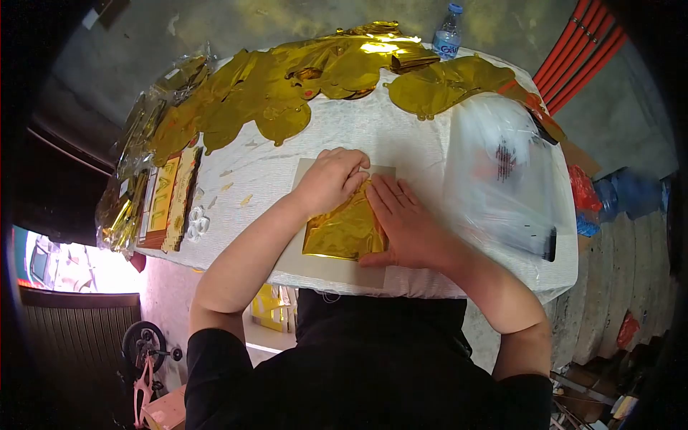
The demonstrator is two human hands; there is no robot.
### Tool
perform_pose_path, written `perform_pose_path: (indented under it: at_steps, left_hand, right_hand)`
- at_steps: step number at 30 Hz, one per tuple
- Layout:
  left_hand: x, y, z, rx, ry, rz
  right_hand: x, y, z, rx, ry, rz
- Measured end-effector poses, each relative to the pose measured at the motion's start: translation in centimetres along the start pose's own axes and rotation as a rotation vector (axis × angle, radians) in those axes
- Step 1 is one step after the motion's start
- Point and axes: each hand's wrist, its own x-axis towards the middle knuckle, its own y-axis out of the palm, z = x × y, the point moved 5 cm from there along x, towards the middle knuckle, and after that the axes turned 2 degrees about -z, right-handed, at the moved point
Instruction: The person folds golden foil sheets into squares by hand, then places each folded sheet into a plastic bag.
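White tabletop cloth (pixel 344 132) bears one bottle (pixel 447 34) and one grey board (pixel 344 274), on which one shiny, creased gold foil (pixel 340 233) lies, its straight near edge crosswise, long axis unclear beneath two hands: right hand (pixel 403 223) spread flat, clenching nothing, left hand (pixel 333 179) curled, its grasp impossible to tell.

Blue label lettering on a water bottle (pixel 446 41) at the far edge of the desk (pixel 344 132) appears to begin with "G" or "C", the rest too small to read. Large letters on a yellow-and-brown packet (pixel 163 204) at the desk's left end and dark printed lines on clear plastic bags (pixel 502 172) at its right cannot be made out.
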Motion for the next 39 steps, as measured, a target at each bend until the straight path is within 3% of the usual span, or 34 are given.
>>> perform_pose_path:
  at_steps: [3, 12, 21, 29, 39]
  left_hand:
    - [-0.2, -0.3, 0.2, 0.065, 0.076, -0.078]
    - [-0.5, -1.6, 1.3, -0.021, -0.023, -0.096]
    - [-0.8, -2.3, -0.4, -0.025, -0.006, 0.013]
    - [0.0, -1.8, -0.4, -0.104, -0.162, 0.175]
    - [0.0, -1.9, -0.7, -0.081, -0.167, 0.162]
  right_hand:
    - [0.0, 0.0, -0.1, 0.000, -0.004, 0.006]
    - [-0.1, 0.3, -0.1, 0.006, -0.013, -0.010]
    - [0.0, 0.4, -0.2, 0.020, -0.001, -0.015]
    - [-0.1, 0.2, -0.2, 0.025, -0.004, -0.016]
    - [-0.1, 0.3, -0.2, 0.032, 0.003, -0.013]
